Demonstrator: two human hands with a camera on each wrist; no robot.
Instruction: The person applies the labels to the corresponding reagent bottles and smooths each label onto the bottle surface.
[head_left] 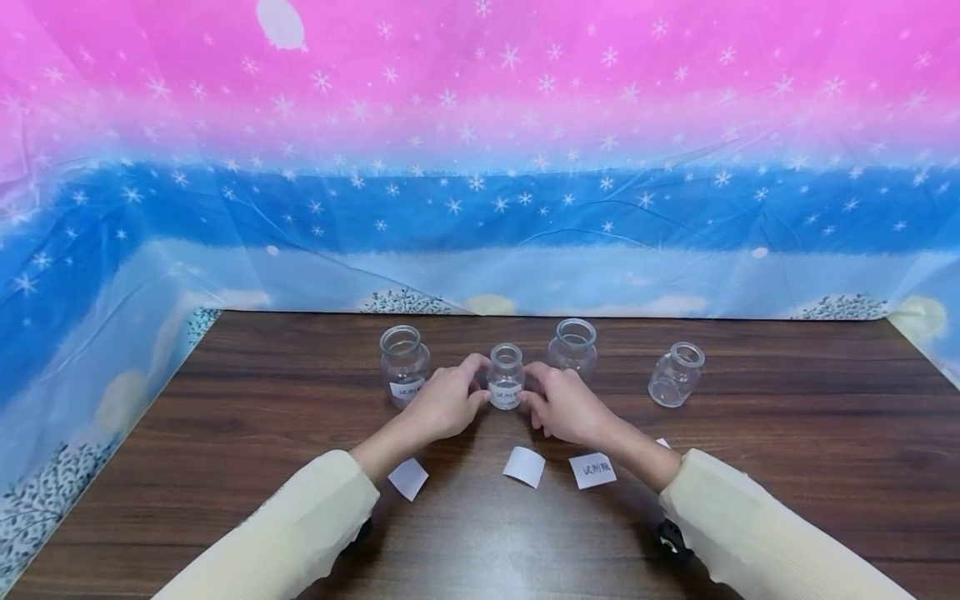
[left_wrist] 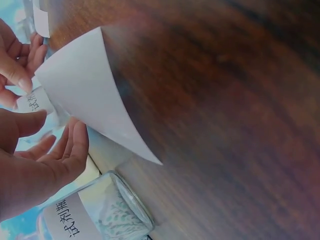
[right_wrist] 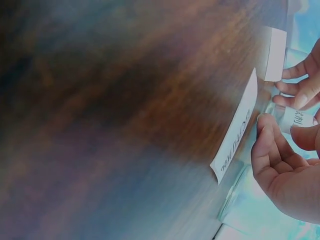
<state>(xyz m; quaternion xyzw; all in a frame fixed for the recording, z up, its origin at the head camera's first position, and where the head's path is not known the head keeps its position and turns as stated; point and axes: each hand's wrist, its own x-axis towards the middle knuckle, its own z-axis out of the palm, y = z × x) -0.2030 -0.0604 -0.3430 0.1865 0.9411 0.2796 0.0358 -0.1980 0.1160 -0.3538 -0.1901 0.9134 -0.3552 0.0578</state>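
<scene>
A small clear glass jar point(head_left: 506, 377) with a white label point(head_left: 506, 395) stands upright between both hands at mid table. From its left side the left hand point(head_left: 448, 402) grips it, index finger at the shoulder and thumb by the label's left edge. The right hand point(head_left: 566, 403) holds the opposite side, its thumb point(right_wrist: 306, 136) on the label's edge. Some fingers of each hand are hidden behind the jar or the hand itself. Printed characters show on the label, partly covered in the wrist views.
A larger labelled jar point(head_left: 405, 360) stands left of the hands. Another jar point(head_left: 574, 342) is behind the right hand, and a plain one point(head_left: 676, 375) further right. Nearer lie a blank paper piece point(head_left: 408, 479), a curled one point(head_left: 524, 467) and a printed label point(head_left: 592, 471).
</scene>
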